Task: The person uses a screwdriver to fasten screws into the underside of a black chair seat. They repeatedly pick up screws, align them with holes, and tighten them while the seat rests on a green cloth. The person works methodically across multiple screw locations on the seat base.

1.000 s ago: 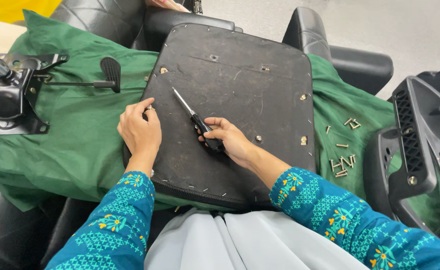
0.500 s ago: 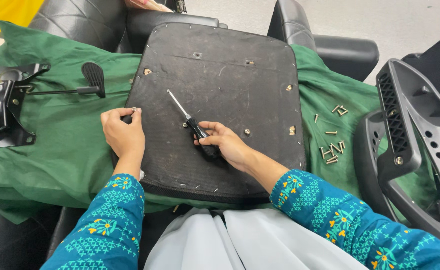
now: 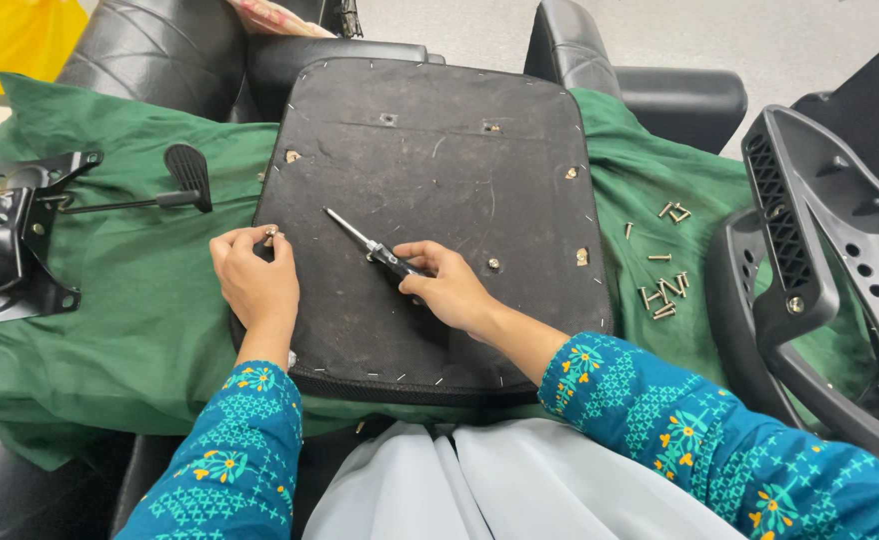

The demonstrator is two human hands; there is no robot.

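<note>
Black seat pan (image 3: 460, 200) flat on the green cloth (image 3: 110, 300), screwdriver (image 3: 375, 248) lying on top.

Stiff, broad board, probably hefty, best gripped by its edges; the screwdriver looks light and rigid (take it by the dark handle). Right hand (image 3: 450, 288) curls loosely over that handle, fingers (image 3: 422, 250) half closed around it, shaft pointing up-left. Left hand (image 3: 257, 280) sits at the pan's left edge, fingertips (image 3: 260, 238) pinched together on a small screw (image 3: 271, 238). Loose screws (image 3: 665, 290) lie on the cloth to the right.
</note>
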